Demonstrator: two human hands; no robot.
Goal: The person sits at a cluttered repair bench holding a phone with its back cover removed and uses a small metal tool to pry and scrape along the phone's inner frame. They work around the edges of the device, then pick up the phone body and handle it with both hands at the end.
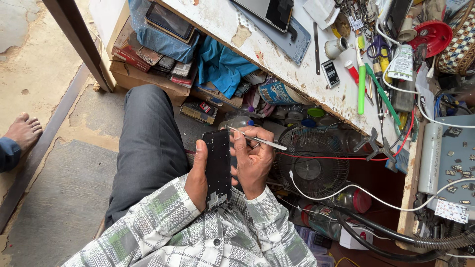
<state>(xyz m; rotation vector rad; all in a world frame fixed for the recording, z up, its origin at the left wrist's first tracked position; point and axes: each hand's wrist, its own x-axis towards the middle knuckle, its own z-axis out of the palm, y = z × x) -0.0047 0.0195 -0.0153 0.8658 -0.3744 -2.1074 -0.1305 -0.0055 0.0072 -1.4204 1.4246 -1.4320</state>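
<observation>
Holding an opened phone frame (218,168) over the lap — tool work in progress.
Left hand (198,173) fingers wrapped around the frame's edge; right hand (252,158) pinching metal tweezers (257,140) at its top corner. Inner side bare, not yet reassembled.

Black phone frame (218,165): long, flat, rectangular, inner face up, dotted with small holes and fittings, a pale connector patch at the near end. Held upright-lengthwise above the lap, clasped along its left edge and underside by the left hand (197,180), thumb laid on the upper left edge. Slim metal tweezers (257,140): silvery, thin, pinched between fingers of the right hand (252,160), slanted, pointed end touching the frame's upper right corner, the other end jutting out to the right.
</observation>
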